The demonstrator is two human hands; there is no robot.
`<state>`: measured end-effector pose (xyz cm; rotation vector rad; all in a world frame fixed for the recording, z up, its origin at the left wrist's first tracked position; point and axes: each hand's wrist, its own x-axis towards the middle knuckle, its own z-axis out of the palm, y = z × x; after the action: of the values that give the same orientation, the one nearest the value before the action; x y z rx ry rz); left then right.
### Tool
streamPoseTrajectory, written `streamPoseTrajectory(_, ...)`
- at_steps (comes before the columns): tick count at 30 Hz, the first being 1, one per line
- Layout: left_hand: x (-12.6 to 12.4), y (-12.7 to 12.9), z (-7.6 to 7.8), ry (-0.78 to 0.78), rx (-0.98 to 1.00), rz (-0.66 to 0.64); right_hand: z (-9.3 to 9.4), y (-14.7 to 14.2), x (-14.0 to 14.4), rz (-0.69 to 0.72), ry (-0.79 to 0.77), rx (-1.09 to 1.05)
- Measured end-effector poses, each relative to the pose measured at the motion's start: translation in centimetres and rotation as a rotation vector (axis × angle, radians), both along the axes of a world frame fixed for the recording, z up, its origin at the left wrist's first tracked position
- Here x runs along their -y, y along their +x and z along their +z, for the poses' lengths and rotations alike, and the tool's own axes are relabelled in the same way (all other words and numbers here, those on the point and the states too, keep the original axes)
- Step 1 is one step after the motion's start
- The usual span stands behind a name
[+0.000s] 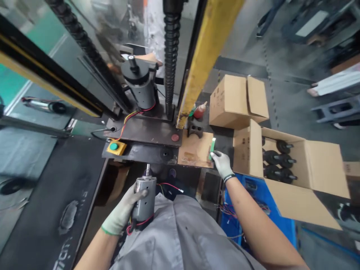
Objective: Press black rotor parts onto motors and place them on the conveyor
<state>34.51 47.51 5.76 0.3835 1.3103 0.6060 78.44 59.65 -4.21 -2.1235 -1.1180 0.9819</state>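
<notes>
My left hand [123, 212] is clamped round the motor [144, 198], shaft up, close to my body. My right hand [222, 163] pinches a green tool [212, 148] on the cardboard pad [194, 152], right of the press.

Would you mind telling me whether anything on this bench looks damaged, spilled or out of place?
Nothing looks broken or spilled. The cardboard pad beside the press base is stained and worn. The open box of black parts hangs tilted over the blue crate. The left hand grips a motor; the right hand touches a green piece.
</notes>
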Motion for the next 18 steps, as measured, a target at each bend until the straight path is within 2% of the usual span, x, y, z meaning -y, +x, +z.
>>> streamPoseTrajectory(3,-0.3,0.8,0.0,-0.012,-0.037,-0.021,-2.8,3.0,-2.3,-0.006,-0.015,0.086)
streamPoseTrajectory(5,-0.4,1.4,0.1,-0.029,-0.061,-0.031,-4.4,3.7,-3.2,0.03,-0.026,0.109)
streamPoseTrajectory(8,-0.6,1.9,0.3,-0.059,-0.065,-0.027,-6.0,4.2,-3.1,0.053,-0.064,0.166)
streamPoseTrajectory(13,-1.3,2.2,0.6,-0.108,-0.126,-0.016,-6.4,4.1,-1.5,0.028,-0.066,0.292)
streamPoseTrajectory(18,-1.8,2.6,0.9,-0.08,-0.139,-0.043,-5.6,2.8,-3.9,0.042,-0.06,0.339)
